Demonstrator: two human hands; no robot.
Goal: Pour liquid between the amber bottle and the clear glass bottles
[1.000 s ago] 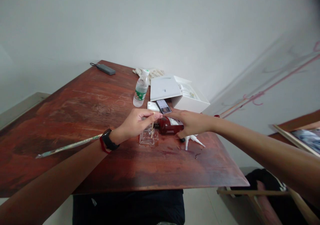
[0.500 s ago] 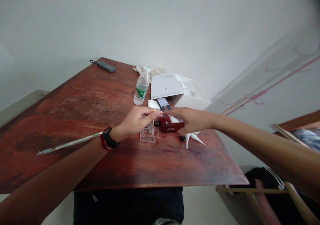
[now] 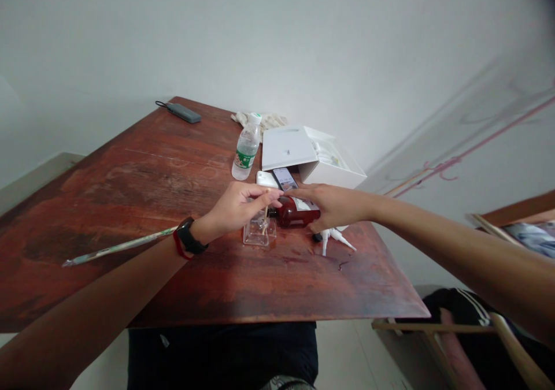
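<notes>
My left hand (image 3: 245, 205), with a dark band and a red cord at the wrist, pinches a thin wooden stick (image 3: 266, 212) that points down into a clear square glass bottle (image 3: 255, 237) on the table. My right hand (image 3: 333, 205) grips a reddish-brown bottle (image 3: 292, 216) with a white label. That bottle lies almost level, its dark neck towards the stick, above the glass bottle. The fingertips of both hands meet or nearly meet above the brown bottle's neck. Any flow of liquid is too small to make out.
White pump heads (image 3: 333, 238) lie right of the bottles. Behind are a phone (image 3: 285, 179), a white case (image 3: 266, 179), a water bottle (image 3: 245, 153), an open white box (image 3: 333, 170) and a cloth (image 3: 273, 121). A wrapped stick (image 3: 121, 245) and a grey power bank (image 3: 184, 112) are left.
The hands, stick and bottles keep nearly the same pose. The whole view has shifted very slightly.
</notes>
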